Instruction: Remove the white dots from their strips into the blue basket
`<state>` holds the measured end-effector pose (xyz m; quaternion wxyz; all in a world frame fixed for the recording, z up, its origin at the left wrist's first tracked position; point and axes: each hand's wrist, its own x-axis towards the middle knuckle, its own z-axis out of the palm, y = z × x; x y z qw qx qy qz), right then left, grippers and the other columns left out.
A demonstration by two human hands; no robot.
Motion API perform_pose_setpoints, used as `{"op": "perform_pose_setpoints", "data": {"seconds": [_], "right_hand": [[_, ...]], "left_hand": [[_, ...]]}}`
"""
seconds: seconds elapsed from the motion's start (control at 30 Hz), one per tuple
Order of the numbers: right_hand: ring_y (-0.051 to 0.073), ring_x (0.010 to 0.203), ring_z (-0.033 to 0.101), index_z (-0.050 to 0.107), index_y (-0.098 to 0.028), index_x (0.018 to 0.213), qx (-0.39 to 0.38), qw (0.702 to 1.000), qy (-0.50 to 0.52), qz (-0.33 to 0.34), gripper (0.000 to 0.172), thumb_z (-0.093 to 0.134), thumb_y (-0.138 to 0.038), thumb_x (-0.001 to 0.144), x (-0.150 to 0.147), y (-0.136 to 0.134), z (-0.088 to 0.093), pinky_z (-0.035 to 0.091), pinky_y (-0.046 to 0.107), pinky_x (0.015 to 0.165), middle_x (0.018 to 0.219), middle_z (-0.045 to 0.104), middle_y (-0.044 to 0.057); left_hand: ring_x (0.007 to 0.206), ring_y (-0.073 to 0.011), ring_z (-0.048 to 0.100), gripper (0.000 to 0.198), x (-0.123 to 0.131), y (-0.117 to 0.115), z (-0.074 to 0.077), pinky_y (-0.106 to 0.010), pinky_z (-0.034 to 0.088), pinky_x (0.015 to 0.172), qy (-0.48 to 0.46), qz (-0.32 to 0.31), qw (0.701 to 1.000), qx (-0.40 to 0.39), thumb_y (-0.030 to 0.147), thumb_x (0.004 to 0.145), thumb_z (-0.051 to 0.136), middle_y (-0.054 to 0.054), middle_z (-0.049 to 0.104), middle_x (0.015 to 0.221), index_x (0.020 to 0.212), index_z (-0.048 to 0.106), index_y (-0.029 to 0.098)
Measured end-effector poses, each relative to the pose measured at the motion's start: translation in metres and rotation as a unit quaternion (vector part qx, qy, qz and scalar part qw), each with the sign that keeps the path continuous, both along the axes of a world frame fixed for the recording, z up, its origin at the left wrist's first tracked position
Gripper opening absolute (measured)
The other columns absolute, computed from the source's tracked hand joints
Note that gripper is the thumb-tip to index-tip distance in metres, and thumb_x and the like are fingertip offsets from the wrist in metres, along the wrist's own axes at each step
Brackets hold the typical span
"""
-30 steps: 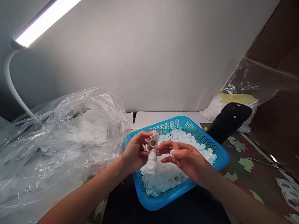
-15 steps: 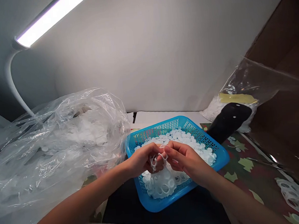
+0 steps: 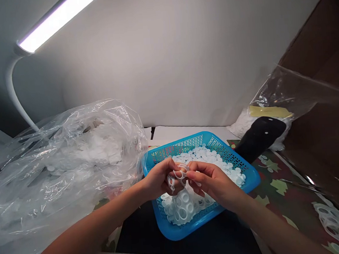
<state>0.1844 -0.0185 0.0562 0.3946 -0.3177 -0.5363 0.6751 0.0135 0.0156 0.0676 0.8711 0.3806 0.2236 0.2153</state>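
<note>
White ring strip, left hand, right hand holding, one blue basket

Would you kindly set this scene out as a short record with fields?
Left hand: pinches the white punched strip at its left side
Right hand: pinches the same strip from the right
Below the hands: blue basket holding white discs
Left side: clear plastic bag of white pieces
Right side: black object; a punched sheet on the leaf-patterned cloth
Above: desk lamp, lit
</note>
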Motion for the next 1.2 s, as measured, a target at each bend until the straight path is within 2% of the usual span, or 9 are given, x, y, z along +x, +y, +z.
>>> {"op": "perform_pose_setpoints", "data": {"seconds": [0.27, 0.47, 0.7, 0.83, 0.9, 1.0, 1.1, 1.2], "right_hand": [[0.006, 0.046, 0.037, 0.056, -0.017, 0.079, 0.008, 0.999, -0.046, 0.014, 0.024, 0.057, -0.041, 0.084, -0.001, -0.001, 0.002, 0.029, 0.021, 0.046, 0.055, 0.045, -0.006], [0.005, 0.044, 0.036, 0.059, -0.017, 0.079, -0.002, 0.999, -0.030, -0.018, 0.025, 0.063, -0.041, 0.079, -0.002, -0.001, 0.003, 0.028, 0.019, 0.042, 0.053, 0.043, -0.007], [0.005, 0.039, 0.032, 0.057, -0.017, 0.072, -0.053, 0.996, -0.024, -0.072, 0.017, 0.061, -0.032, 0.077, -0.003, -0.002, 0.002, 0.023, 0.018, 0.038, 0.046, 0.040, -0.008], [0.004, 0.039, 0.022, 0.052, -0.017, 0.068, -0.075, 0.993, -0.053, -0.073, 0.010, 0.057, -0.025, 0.072, -0.003, -0.002, 0.003, 0.015, 0.018, 0.038, 0.044, 0.031, -0.010], [0.004, 0.040, 0.018, 0.051, -0.018, 0.068, -0.081, 0.994, -0.046, -0.060, 0.010, 0.057, -0.025, 0.071, -0.002, -0.002, 0.003, 0.013, 0.018, 0.039, 0.044, 0.027, -0.011], [0.004, 0.041, 0.018, 0.050, -0.019, 0.069, -0.082, 0.996, -0.006, -0.043, 0.010, 0.057, -0.025, 0.071, -0.002, -0.002, 0.003, 0.015, 0.018, 0.040, 0.045, 0.028, -0.011], [0.004, 0.041, 0.025, 0.050, -0.019, 0.068, -0.057, 0.997, 0.054, -0.027, 0.004, 0.053, -0.019, 0.070, -0.001, -0.002, 0.004, 0.021, 0.017, 0.040, 0.049, 0.037, -0.008], [0.006, 0.045, 0.040, 0.050, -0.017, 0.063, -0.030, 0.994, 0.102, -0.021, 0.006, 0.049, -0.012, 0.065, -0.001, -0.004, 0.005, 0.031, 0.018, 0.042, 0.060, 0.048, -0.003]], "left_hand": [[0.033, -0.0076, 0.019, 0.018, -0.001, -0.001, 0.005, -0.020, 0.016, 0.033, -0.029, -0.006, 0.999, -0.021, 0.024, 0.061, 0.041, 0.004, 0.025, 0.039, 0.047, 0.031, 0.020], [0.032, -0.0071, 0.017, 0.018, -0.001, 0.000, 0.005, -0.020, 0.014, 0.032, -0.025, 0.007, 0.999, -0.025, 0.024, 0.061, 0.041, 0.005, 0.024, 0.038, 0.048, 0.030, 0.020], [0.037, -0.0065, 0.021, 0.014, 0.003, -0.003, 0.002, -0.019, 0.012, 0.037, 0.068, 0.051, 0.994, 0.066, 0.025, 0.063, 0.041, 0.005, 0.028, 0.043, 0.053, 0.036, 0.018], [0.041, -0.0060, 0.023, 0.010, 0.005, -0.006, 0.002, -0.018, 0.014, 0.039, 0.114, 0.045, 0.987, 0.104, 0.021, 0.064, 0.044, 0.005, 0.032, 0.048, 0.056, 0.040, 0.016], [0.039, -0.0057, 0.022, 0.010, 0.005, -0.005, 0.001, -0.018, 0.014, 0.038, 0.087, 0.034, 0.993, 0.072, 0.022, 0.063, 0.044, 0.005, 0.031, 0.047, 0.056, 0.040, 0.016], [0.034, -0.0047, 0.016, 0.015, 0.004, -0.001, 0.001, -0.017, 0.010, 0.034, 0.010, 0.033, 0.999, -0.035, 0.023, 0.061, 0.043, 0.007, 0.023, 0.042, 0.050, 0.034, 0.018], [0.034, -0.0033, 0.011, 0.019, 0.002, 0.002, 0.003, -0.014, 0.009, 0.031, -0.065, 0.079, 0.986, -0.132, 0.019, 0.059, 0.044, 0.009, 0.018, 0.041, 0.047, 0.029, 0.018], [0.034, -0.0028, 0.012, 0.015, -0.001, 0.004, 0.005, -0.012, 0.010, 0.030, -0.093, 0.118, 0.972, -0.181, 0.015, 0.057, 0.045, 0.009, 0.020, 0.042, 0.047, 0.033, 0.016]]}}
